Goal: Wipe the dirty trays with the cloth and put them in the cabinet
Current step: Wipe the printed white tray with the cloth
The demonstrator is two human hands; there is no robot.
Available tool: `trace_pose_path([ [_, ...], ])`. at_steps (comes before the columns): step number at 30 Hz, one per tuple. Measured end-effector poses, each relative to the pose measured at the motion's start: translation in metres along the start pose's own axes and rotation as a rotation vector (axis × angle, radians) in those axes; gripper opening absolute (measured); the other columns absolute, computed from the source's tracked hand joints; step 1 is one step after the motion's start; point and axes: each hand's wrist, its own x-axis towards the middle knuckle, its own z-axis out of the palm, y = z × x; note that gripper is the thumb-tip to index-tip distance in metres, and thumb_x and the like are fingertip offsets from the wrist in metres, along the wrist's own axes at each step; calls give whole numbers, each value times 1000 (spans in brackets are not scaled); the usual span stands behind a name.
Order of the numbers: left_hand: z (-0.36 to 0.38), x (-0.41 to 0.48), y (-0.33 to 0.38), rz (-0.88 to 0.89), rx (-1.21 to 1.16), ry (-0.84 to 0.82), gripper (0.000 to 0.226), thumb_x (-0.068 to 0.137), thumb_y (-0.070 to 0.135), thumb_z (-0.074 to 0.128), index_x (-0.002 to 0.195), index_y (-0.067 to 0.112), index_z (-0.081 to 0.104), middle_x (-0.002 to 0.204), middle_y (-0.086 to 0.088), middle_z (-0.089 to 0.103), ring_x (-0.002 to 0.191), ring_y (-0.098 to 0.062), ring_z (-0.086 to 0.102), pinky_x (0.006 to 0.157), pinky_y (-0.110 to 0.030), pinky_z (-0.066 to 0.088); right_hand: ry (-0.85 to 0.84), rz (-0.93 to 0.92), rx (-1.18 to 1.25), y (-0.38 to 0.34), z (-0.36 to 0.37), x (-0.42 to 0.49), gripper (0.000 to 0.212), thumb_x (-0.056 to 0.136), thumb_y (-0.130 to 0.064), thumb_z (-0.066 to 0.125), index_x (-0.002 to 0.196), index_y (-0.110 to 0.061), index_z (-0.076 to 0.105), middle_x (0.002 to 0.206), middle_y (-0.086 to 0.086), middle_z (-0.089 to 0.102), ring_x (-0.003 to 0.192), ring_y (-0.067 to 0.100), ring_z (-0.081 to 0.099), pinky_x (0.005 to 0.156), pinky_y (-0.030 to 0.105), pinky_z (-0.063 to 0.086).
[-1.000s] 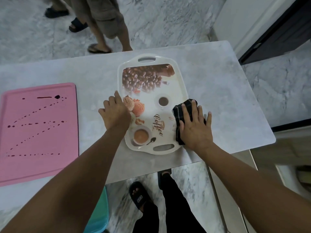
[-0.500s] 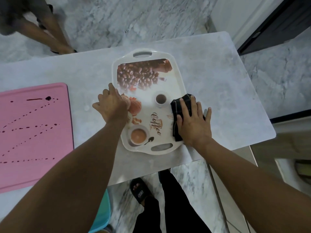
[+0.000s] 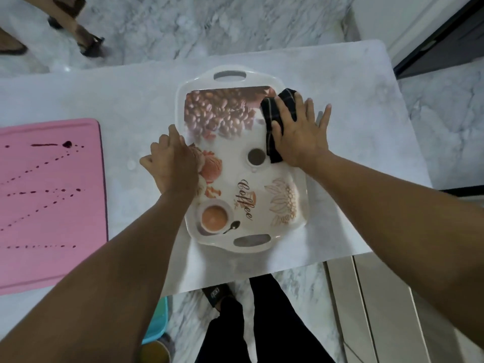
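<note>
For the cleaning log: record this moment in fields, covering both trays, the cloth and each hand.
being wiped: white plastic coffee-print tray, flat on the grey marble table
wiper: black checked cloth, at the tray's far right corner
right hand: pressed flat on the cloth
left hand: holds the tray's left rim, fingers curled
waiting: pink rectangular tray, to the left, dotted with dark red drops
</note>
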Motion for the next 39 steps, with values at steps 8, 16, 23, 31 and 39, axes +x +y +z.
trace_pose_path([
  [8, 2, 4, -2, -10, -83, 24, 17, 99, 18, 36, 103, 12, 51, 85, -7, 59, 81, -31, 52, 76, -40, 29, 8, -146, -44, 6, -9, 40, 62, 103, -51, 13, 161, -29, 7, 167, 16, 11, 155, 37, 7, 119, 67, -5],
  [16, -2, 4, 0, -31, -100, -11, 16, 101, 18, 38, 103, 12, 52, 85, -6, 59, 82, -29, 52, 83, -44, 36, 24, -275, -79, 8, -18, 82, 63, 103, -54, 11, 159, -33, -9, 168, 9, 12, 155, 36, 5, 117, 71, -2],
  [23, -4, 0, 2, -20, 30, -50, 29, 95, 13, 45, 122, 10, 54, 89, -7, 59, 84, -28, 50, 78, -43, 35, 66, -477, -137, -3, -26, 124, 59, 105, -54, 11, 159, -36, -5, 168, -1, 16, 156, 35, 2, 112, 74, -8],
  [31, -5, 0, 5, 5, 29, -13, 41, 91, 3, 46, 130, 1, 57, 84, -11, 57, 81, -32, 49, 70, -46, 37, 130, -643, -181, -39, -32, 143, 55, 107, -52, 23, 159, -36, 16, 164, -2, 29, 155, 34, 10, 111, 80, 0],
  [39, -3, -1, 6, 44, 42, 63, 43, 85, -1, 45, 125, -5, 61, 79, -14, 55, 74, -32, 49, 63, -44, 35, 164, -870, -224, -122, -37, 145, 51, 107, -50, 18, 152, -38, 39, 155, -9, 44, 151, 22, 30, 118, 70, 3],
])
